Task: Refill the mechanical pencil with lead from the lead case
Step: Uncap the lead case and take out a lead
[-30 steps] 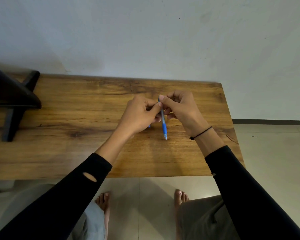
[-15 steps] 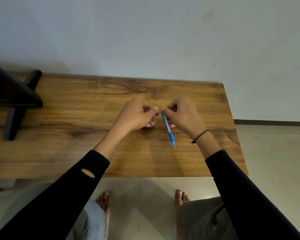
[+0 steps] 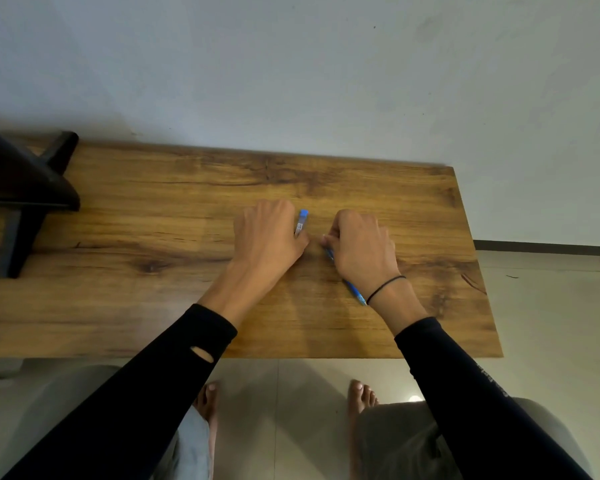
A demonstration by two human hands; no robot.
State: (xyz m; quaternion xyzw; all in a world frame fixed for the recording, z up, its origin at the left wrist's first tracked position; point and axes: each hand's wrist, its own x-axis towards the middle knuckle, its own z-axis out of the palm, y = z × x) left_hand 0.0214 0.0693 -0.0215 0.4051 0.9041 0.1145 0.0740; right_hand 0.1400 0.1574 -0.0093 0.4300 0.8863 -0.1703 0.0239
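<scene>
My left hand (image 3: 265,237) rests low on the wooden table (image 3: 153,299) with its fingers on a small lead case (image 3: 301,222), clear with a blue cap, whose top sticks out past my knuckles. My right hand (image 3: 359,249) lies just to the right and is closed on the blue mechanical pencil (image 3: 354,292). The pencil runs under my palm, and its lower end shows beside my wrist, near the black wristband. The two hands are a finger's width apart.
A dark stand with crossed legs (image 3: 25,188) occupies the table's far left. The table backs against a pale wall (image 3: 291,81). Its right edge ends over tiled floor (image 3: 551,306). My bare feet and knees show below the near edge.
Both hands have dropped from above the table down onto its surface. The pencil has tilted flatter under my right hand. The lead case now shows in my left hand.
</scene>
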